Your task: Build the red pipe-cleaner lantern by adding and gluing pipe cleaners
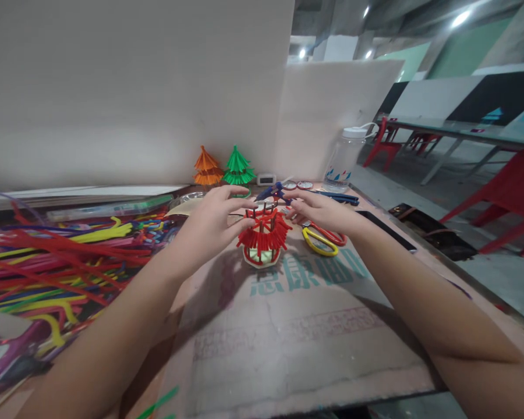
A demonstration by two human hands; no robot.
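A small red fringed model (264,235) with dark upright posts and a pale round base stands on the cardboard sheet (288,349). My left hand (220,224) is at its left side, fingers apart, the thumb close to the red fringe. On the other side, my right hand (314,210) hovers with its fingers spread, near the fringe's right edge. Nothing shows in either hand. Behind the model, between both hands, lies a blue glue gun (269,192). Scissors with yellow and red handles (321,241) rest below my right hand.
Colourful pipe cleaners (61,250) are heaped at the left. An orange tree (206,166) and a green tree (237,164) stand by the white partition (131,93). A clear bottle (341,160) stands at the back right. A black phone (386,231) lies beside my right forearm.
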